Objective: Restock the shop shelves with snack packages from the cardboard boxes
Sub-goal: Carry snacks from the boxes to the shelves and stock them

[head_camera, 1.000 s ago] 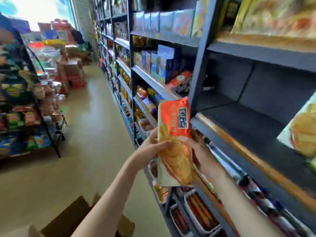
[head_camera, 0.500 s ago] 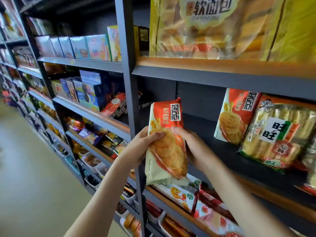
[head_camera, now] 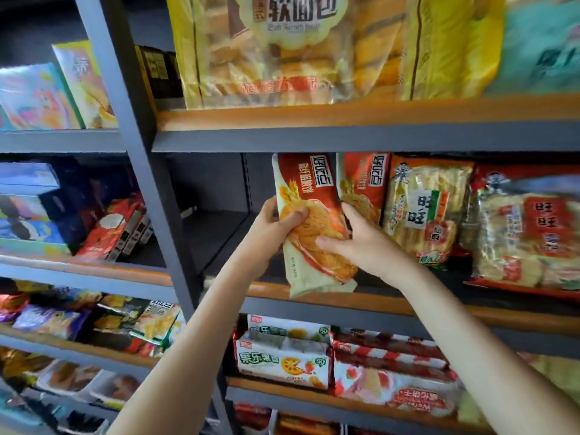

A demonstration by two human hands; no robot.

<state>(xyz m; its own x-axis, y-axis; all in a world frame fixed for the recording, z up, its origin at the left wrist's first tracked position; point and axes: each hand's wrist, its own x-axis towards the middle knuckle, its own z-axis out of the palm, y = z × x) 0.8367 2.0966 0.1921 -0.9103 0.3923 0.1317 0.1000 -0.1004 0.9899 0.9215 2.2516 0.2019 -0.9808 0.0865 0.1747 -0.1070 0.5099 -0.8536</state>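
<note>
Head view, left hand (head_camera: 267, 228) and right hand (head_camera: 361, 246) both gripping a red cracker bag (head_camera: 317, 265), shelf (head_camera: 533, 320) holding more snack bags (head_camera: 423, 208).

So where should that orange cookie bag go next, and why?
Probably push the orange cookie bag deeper to stand beside the matching bag. The left hand and right hand hold it at the shelf front, with bare space behind it.

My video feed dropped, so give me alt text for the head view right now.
The left hand and right hand grip an orange-red biscuit packet roughly upright at the front of the middle shelf, next to a matching packet standing there. Rice cracker bags stand further right; large bread bags sit on the shelf above.
</note>
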